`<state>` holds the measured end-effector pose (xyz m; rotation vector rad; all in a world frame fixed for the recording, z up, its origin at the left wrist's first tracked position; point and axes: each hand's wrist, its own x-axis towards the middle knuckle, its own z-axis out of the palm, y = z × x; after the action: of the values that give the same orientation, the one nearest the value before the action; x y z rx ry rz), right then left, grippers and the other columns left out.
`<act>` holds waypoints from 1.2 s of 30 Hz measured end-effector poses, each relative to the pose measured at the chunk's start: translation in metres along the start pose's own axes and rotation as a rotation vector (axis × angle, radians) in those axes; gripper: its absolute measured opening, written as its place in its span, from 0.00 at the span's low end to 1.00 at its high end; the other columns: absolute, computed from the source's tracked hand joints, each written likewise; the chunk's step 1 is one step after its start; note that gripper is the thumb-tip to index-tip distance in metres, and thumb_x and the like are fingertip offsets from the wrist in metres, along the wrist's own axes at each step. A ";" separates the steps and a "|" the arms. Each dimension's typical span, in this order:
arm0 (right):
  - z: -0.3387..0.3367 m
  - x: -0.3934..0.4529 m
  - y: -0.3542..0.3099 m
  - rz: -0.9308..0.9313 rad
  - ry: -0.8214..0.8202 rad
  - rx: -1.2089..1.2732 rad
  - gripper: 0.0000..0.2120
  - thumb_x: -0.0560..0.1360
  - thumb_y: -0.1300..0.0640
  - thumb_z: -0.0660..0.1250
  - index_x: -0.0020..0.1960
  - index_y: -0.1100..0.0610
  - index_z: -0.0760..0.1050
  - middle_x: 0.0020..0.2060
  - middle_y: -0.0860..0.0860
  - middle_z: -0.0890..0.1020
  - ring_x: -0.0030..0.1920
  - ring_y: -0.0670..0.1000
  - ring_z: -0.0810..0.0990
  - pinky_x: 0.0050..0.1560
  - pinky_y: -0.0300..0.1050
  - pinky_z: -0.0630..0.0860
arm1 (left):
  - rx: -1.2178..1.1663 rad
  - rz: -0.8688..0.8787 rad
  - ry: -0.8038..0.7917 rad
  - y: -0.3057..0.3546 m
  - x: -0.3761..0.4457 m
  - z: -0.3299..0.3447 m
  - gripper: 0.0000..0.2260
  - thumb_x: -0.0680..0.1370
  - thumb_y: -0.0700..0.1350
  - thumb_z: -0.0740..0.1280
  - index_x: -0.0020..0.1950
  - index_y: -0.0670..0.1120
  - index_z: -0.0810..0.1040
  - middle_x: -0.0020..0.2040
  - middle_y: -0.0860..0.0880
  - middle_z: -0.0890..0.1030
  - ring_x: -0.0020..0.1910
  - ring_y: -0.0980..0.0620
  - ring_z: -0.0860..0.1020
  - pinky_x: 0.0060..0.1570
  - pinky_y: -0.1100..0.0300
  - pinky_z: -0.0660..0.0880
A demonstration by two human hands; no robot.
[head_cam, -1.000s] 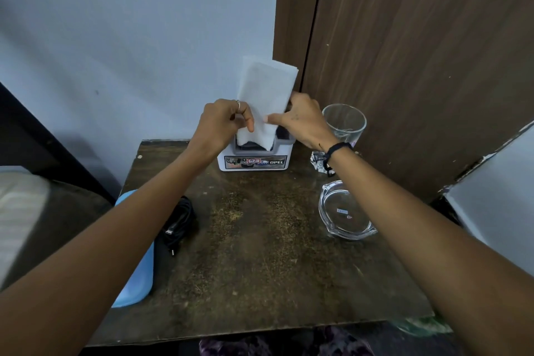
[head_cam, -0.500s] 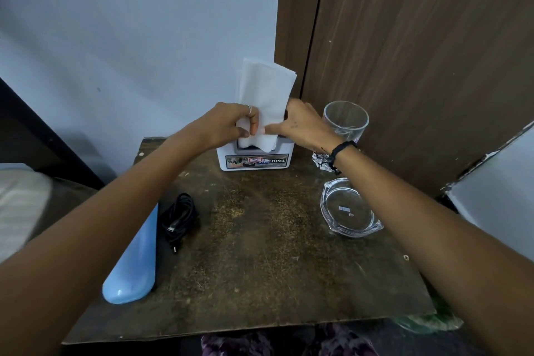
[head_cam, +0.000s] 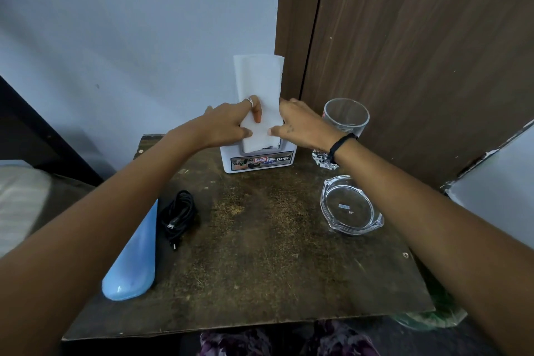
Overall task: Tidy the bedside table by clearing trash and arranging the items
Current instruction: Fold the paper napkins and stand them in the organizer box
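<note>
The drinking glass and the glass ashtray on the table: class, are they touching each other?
Apart. The head view shows the drinking glass standing behind the ashtray, with bare table and a crumpled foil scrap showing between them.

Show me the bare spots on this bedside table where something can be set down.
The widest free patch is the table middle and near edge, between the black cable and the glass ashtray. The back is crowded: both hands hold the tissue over its white box, with foil and a glass beside. A blue case fills the left edge.
</note>
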<state>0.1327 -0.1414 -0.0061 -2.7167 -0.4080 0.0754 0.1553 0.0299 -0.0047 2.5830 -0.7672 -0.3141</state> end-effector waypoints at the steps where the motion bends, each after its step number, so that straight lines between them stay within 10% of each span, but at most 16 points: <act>1: 0.000 -0.001 0.000 0.001 0.008 -0.030 0.15 0.75 0.55 0.66 0.55 0.64 0.69 0.47 0.58 0.73 0.53 0.58 0.71 0.48 0.49 0.68 | 0.074 -0.009 0.009 0.001 0.000 0.002 0.10 0.76 0.40 0.62 0.55 0.50 0.65 0.52 0.39 0.76 0.44 0.44 0.72 0.54 0.46 0.67; 7: 0.008 -0.006 -0.004 -0.006 0.160 -0.062 0.14 0.73 0.56 0.68 0.53 0.64 0.72 0.42 0.54 0.70 0.47 0.60 0.77 0.40 0.44 0.65 | 0.219 0.061 0.291 0.014 -0.009 0.015 0.12 0.74 0.33 0.60 0.55 0.44 0.67 0.38 0.43 0.74 0.41 0.39 0.74 0.44 0.53 0.64; 16: 0.014 -0.009 -0.007 -0.078 0.236 -0.219 0.12 0.72 0.62 0.66 0.54 0.63 0.75 0.53 0.60 0.78 0.55 0.60 0.74 0.45 0.46 0.64 | 0.070 -0.142 0.242 0.028 -0.019 0.021 0.07 0.73 0.38 0.66 0.46 0.48 0.80 0.58 0.44 0.74 0.61 0.42 0.68 0.64 0.32 0.58; 23: 0.012 -0.006 -0.004 0.002 0.110 -0.051 0.19 0.70 0.56 0.70 0.59 0.59 0.73 0.55 0.57 0.77 0.56 0.57 0.75 0.52 0.50 0.73 | -0.075 -0.046 0.416 0.019 -0.030 0.022 0.08 0.74 0.37 0.63 0.43 0.48 0.79 0.52 0.45 0.75 0.48 0.46 0.71 0.54 0.42 0.71; 28: -0.005 -0.007 0.002 0.067 0.217 0.275 0.25 0.68 0.60 0.73 0.63 0.57 0.71 0.55 0.55 0.81 0.52 0.53 0.78 0.50 0.48 0.76 | 0.061 -0.102 0.450 0.017 -0.021 0.017 0.12 0.75 0.38 0.64 0.36 0.53 0.75 0.34 0.53 0.74 0.39 0.52 0.68 0.61 0.35 0.64; 36: 0.001 -0.005 -0.007 0.103 0.130 0.114 0.21 0.69 0.56 0.72 0.60 0.59 0.72 0.50 0.57 0.81 0.49 0.58 0.79 0.44 0.49 0.76 | 0.122 -0.224 0.303 0.025 -0.011 0.009 0.12 0.74 0.37 0.62 0.38 0.53 0.79 0.42 0.54 0.74 0.44 0.52 0.68 0.63 0.27 0.49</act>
<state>0.1259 -0.1366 -0.0043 -2.6105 -0.2197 -0.0485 0.1313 0.0140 -0.0002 2.7473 -0.4014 0.0624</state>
